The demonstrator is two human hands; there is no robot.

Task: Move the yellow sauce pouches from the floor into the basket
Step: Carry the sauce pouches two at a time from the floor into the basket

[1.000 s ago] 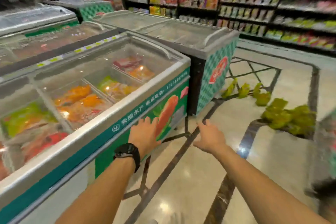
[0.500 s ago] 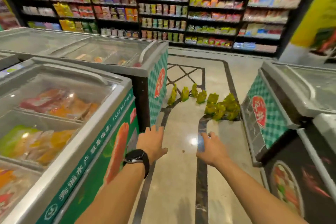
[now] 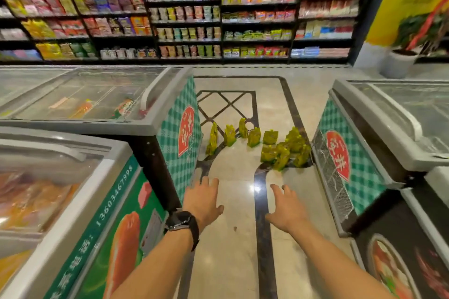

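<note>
Left hand (image 3: 203, 199), black watch (image 3: 182, 223) at the wrist, and right hand (image 3: 286, 209) both extended forward over the floor (image 3: 233, 262), fingers spread, holding nothing. Beyond them, yellow sauce pouches (image 3: 279, 150) stand on the floor between two freezers — left freezer (image 3: 155, 124), right freezer (image 3: 364, 143). Stocked shelves (image 3: 184, 12) behind.

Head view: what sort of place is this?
Most likely a supermarket aisle: glass-topped chest freezers of packaged food stand on both sides, tall shelves packed with packets line the far wall, and yellow sauce pouches stand on the polished floor between the freezers.
</note>
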